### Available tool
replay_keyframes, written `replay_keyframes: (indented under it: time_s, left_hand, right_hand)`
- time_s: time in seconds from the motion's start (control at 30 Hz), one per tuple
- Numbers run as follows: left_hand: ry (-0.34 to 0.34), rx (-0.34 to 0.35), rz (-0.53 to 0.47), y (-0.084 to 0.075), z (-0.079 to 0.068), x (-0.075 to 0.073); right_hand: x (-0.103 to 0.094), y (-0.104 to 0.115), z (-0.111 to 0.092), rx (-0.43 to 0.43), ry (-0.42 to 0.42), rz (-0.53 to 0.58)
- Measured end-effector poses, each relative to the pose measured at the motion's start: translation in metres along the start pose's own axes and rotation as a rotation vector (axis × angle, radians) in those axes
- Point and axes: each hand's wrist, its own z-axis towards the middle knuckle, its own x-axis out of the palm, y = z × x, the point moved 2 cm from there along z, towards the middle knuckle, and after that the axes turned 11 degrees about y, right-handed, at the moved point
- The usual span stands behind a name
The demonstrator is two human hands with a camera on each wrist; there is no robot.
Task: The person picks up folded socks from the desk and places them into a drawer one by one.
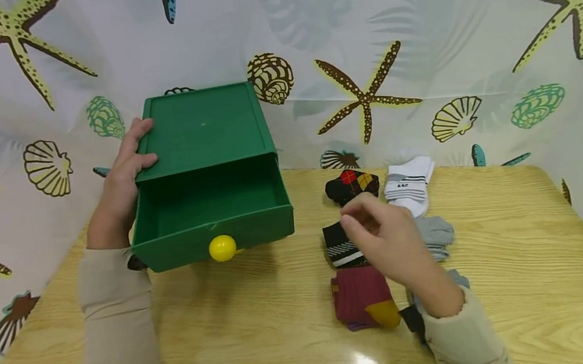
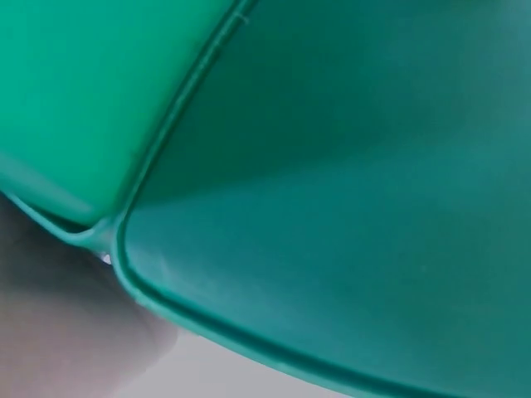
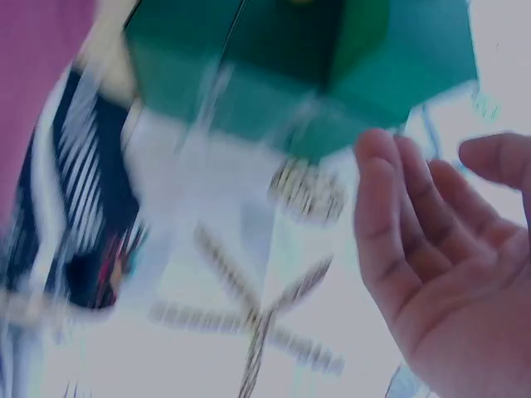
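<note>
A green box (image 1: 205, 129) with a pulled-out drawer (image 1: 253, 227) and a round yellow knob (image 1: 223, 248) stands at the left of the head view. The drawer's visible inside holds nothing. My left hand (image 1: 122, 182) lies along the box's left side, its fingertips on the upper edge. My right hand (image 1: 390, 240) hovers over the socks, fingers loosely bent, holding nothing. Nearest to it are black striped socks (image 1: 337, 246), grey socks (image 1: 437, 236) and maroon socks (image 1: 359, 296) with a mustard patch. The right wrist view shows the same hand (image 3: 448, 265) with its palm bare.
Behind these lie black argyle socks (image 1: 345, 190) and white socks (image 1: 413, 181). Another grey-blue pair (image 1: 458, 278) is partly hidden by the right wrist. A wooden table (image 1: 269, 345) bears everything. A cloth printed with shells and starfish (image 1: 337, 22) hangs at its back.
</note>
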Motion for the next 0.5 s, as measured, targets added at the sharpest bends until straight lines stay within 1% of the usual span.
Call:
replay_keyframes:
  time_s: [0.03,0.1,0.23,0.4,0.5]
  left_hand:
    - [0.002,0.003,-0.006,0.0,0.0,0.0]
    - [0.006,0.006,-0.017,0.001,0.0,-0.001]
    - [0.007,0.014,-0.034,0.002,0.0,0.0]
    - [0.009,0.027,-0.046,0.001,0.0,0.0]
    - [0.01,0.026,-0.045,0.001,0.0,0.0]
  right_hand:
    - [-0.009,-0.008,-0.003,0.038,0.026,-0.012]
    - [-0.024,-0.025,-0.009,0.084,0.084,-0.05]
    - [-0.049,-0.056,-0.023,0.174,0.181,-0.091]
    - [-0.072,-0.093,-0.038,0.282,0.247,-0.152]
    - [-0.079,-0.115,-0.044,0.322,0.278,-0.164]
